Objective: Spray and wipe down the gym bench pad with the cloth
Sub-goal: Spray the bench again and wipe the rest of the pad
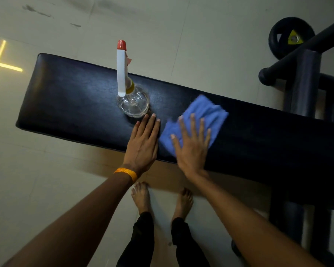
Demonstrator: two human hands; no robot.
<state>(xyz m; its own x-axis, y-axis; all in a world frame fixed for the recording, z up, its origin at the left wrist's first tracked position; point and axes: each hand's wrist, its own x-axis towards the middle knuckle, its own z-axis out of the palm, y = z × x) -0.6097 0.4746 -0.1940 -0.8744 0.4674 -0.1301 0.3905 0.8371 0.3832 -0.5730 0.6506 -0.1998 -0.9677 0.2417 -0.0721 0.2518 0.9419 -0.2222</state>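
Your right hand [191, 149] lies flat, fingers spread and unclenched, pressing the one blue cloth [199, 116] onto the black bench pad [75, 97]; cloth shows past your fingertips toward 1 o'clock. Your left hand [143, 143] rests flat and empty beside it. One clear spray bottle [132, 101] stands at 11 o'clock from the left fingertips. One weight plate [291, 35] lies on the pale tiled floor [200, 31].
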